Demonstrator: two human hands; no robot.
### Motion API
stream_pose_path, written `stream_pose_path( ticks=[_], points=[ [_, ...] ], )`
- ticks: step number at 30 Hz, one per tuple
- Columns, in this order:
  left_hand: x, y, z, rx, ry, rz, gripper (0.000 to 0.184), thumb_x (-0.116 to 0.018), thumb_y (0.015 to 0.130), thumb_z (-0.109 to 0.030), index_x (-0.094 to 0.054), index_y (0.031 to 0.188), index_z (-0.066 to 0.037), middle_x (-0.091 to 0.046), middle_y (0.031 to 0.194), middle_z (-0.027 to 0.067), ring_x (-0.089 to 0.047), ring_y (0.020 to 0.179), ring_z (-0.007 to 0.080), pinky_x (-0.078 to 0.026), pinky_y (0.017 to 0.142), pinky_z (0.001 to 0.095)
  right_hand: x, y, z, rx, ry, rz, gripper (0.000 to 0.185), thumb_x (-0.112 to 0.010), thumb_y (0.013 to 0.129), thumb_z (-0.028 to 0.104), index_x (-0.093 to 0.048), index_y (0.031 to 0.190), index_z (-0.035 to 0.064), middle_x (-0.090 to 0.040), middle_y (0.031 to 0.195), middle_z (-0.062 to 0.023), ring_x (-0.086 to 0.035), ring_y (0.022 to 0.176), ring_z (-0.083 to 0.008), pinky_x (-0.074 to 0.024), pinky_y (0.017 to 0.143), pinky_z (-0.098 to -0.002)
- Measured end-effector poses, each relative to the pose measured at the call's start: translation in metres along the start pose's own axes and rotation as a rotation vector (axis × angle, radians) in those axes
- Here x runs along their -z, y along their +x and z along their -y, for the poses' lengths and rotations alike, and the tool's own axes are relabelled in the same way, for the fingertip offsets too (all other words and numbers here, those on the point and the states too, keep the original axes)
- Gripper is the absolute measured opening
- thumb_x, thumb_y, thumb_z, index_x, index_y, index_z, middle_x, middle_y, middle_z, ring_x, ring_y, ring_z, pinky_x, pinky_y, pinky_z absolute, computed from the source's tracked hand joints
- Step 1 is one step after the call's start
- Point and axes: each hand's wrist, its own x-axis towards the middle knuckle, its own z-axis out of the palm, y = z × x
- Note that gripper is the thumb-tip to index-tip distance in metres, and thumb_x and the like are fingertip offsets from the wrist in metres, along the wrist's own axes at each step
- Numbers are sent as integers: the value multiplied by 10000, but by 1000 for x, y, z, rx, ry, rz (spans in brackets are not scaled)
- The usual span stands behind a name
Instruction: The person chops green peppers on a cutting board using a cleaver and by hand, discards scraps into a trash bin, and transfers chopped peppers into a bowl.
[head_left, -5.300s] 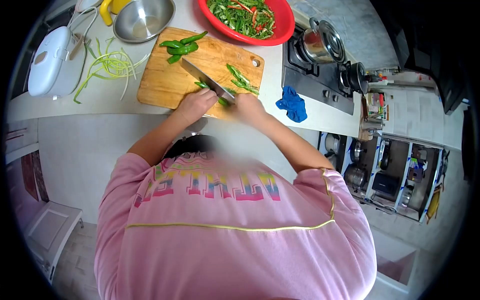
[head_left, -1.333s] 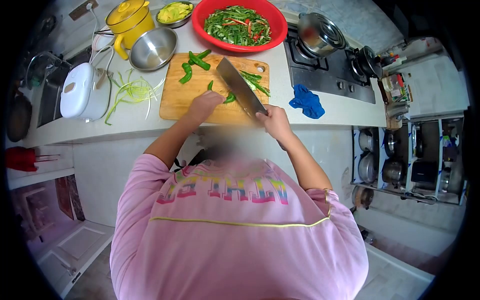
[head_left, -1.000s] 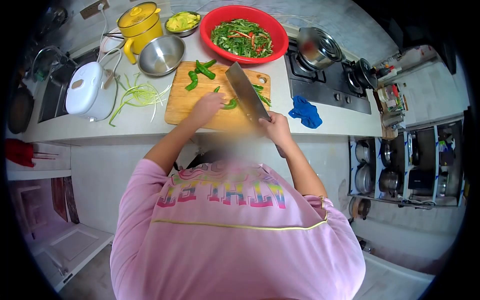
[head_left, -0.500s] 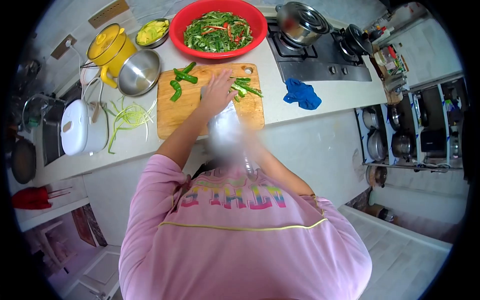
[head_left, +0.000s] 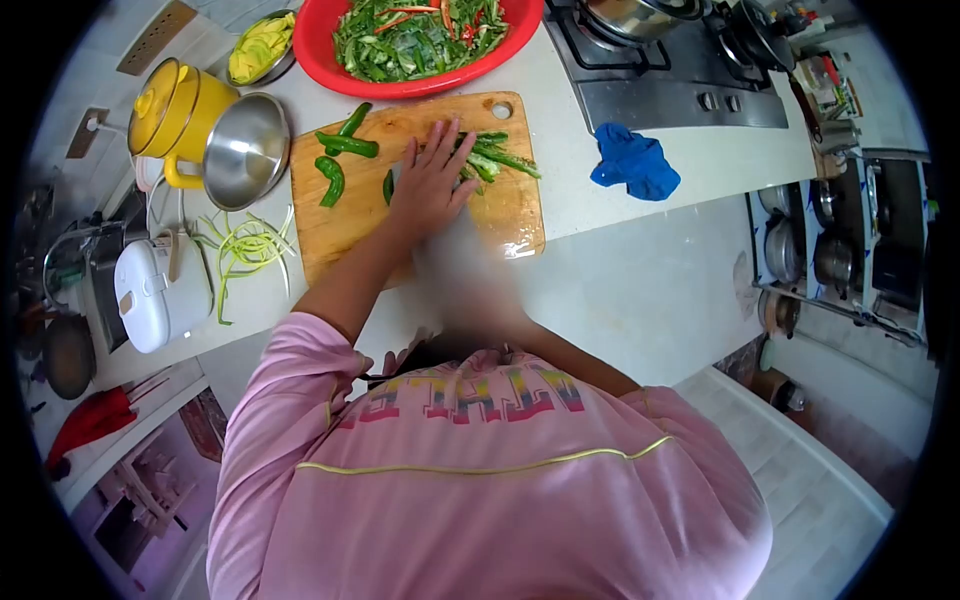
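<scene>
My left hand (head_left: 430,190) lies palm down with its fingers spread over the wooden cutting board (head_left: 350,230), beside the sliced green peppers (head_left: 495,155). A pale, smeared shape (head_left: 440,255), apparently the knife blade, extends from beneath it toward my body. My right hand (head_left: 485,310) is blurred near the board's front edge, so its fingers and grip are hidden. Whole green peppers (head_left: 347,145) rest on the board's left part, and a small green piece (head_left: 388,187) touches my left hand's side. Behind the board stands a red basin (head_left: 420,88) of sliced greens and red strips.
A steel bowl (head_left: 245,150), yellow pot (head_left: 195,115) and bowl of yellow slices (head_left: 262,50) stand left. Green strips (head_left: 250,250) lie near a white appliance (head_left: 163,290). At right are a blue cloth (head_left: 635,162) and a stove (head_left: 680,95).
The knife was upright in my right hand a second ago; it then came down low toward my body. My left hand moved right across the board and spread flat. The view has shifted.
</scene>
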Motion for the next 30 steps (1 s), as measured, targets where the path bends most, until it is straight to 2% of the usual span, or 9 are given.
stream_pose_path(
  ticks=[5,8,10,12,15,17,23,24,30],
  points=[
    [-6,-2,3,-7,-1,1,638,-438,901,-396,-221,1443,-138,-170,1503,127,-156,1384,319,-137,1076,552,6,2,8,-130,142,92,526,-524,888,471,-524,686,-14,-513,493,-102,-494,373,-185,-415,382,-305],
    [-14,0,10,15,-87,-56,573,-440,908,-393,-318,1403,-132,-241,1469,148,-170,1381,313,-147,1077,554,17,-6,49,-132,267,107,469,-512,908,416,-533,764,-30,-513,512,-95,-492,375,-179,-408,375,-296],
    [-14,9,23,-28,502,37,465,-488,892,-333,-439,1288,-94,-302,1421,181,-195,1372,326,-187,1068,543,24,-9,66,25,161,125,413,-507,919,364,-536,807,-33,-513,520,-89,-493,381,-172,-402,370,-287],
    [-6,8,50,38,243,-270,267,-535,850,-202,-522,1068,-48,-381,1332,209,-291,1309,329,-272,1031,495,34,-9,72,153,-2,114,363,-503,927,314,-538,830,-34,-511,521,-83,-494,386,-164,-396,365,-280],
    [59,-18,40,216,-496,-640,111,-561,805,-75,-551,900,-19,-481,1207,212,-447,1177,316,-378,956,431,53,-32,121,-19,-70,11,303,-527,917,261,-547,835,-30,-504,515,-65,-485,383,-143,-390,362,-277],
    [65,-39,35,311,-529,-497,133,-581,797,-80,-563,917,-25,-532,1082,170,-497,1045,296,-402,906,400,62,-47,155,-243,35,-153,298,-538,912,258,-553,815,-24,-499,500,-53,-478,377,-135,-392,367,-284],
    [14,-74,20,-104,-264,-233,150,-640,766,-98,-614,902,-39,-592,897,98,-555,868,264,-453,768,358,96,-59,166,-68,-331,-237,301,-556,900,260,-570,762,-8,-516,473,-65,-503,386,-126,-413,405,-301],
    [8,-76,17,-132,-246,-230,136,-641,762,-89,-619,887,-43,-594,879,93,-556,865,263,-457,759,355,100,-60,172,-97,-443,-222,285,-567,883,266,-587,787,-1,-570,527,-124,-582,457,-212,-452,464,-340],
    [-5,-78,8,-66,-323,-263,147,-645,743,-102,-634,885,-63,-610,876,73,-570,856,258,-467,743,350,105,-47,173,190,-1141,-185,252,-542,864,277,-617,863,37,-627,700,-197,-607,692,-388,-478,636,-482]
  ],
)
